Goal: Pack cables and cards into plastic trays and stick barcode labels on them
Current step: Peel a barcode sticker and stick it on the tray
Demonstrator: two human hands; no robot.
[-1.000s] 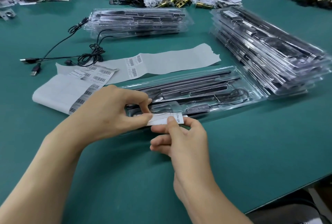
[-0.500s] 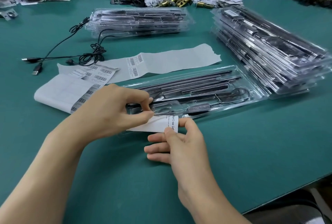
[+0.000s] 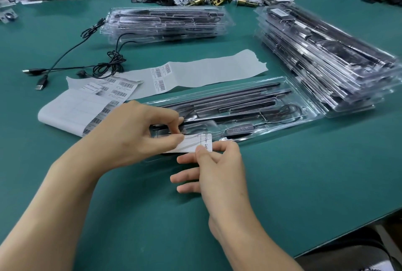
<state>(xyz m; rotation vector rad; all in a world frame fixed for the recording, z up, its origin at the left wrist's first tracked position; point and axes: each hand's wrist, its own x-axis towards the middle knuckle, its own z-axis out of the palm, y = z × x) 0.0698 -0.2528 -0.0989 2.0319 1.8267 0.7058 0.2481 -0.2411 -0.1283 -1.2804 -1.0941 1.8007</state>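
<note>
Two ends of a white card [image 3: 193,143] are pinched by the left hand [image 3: 134,133] and right hand [image 3: 217,168], held level over the plastic tray [image 3: 304,105] just beyond them, likely to seat it squarely.

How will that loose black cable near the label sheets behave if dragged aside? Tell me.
Probably floppy: the black cable lies in loose curves with a tangled knot. Likely light, being thin, so a push would bunch it rather than shift it whole. Its USB plug trails apart on the table, so lifting the knot would probably drag it along.
</note>
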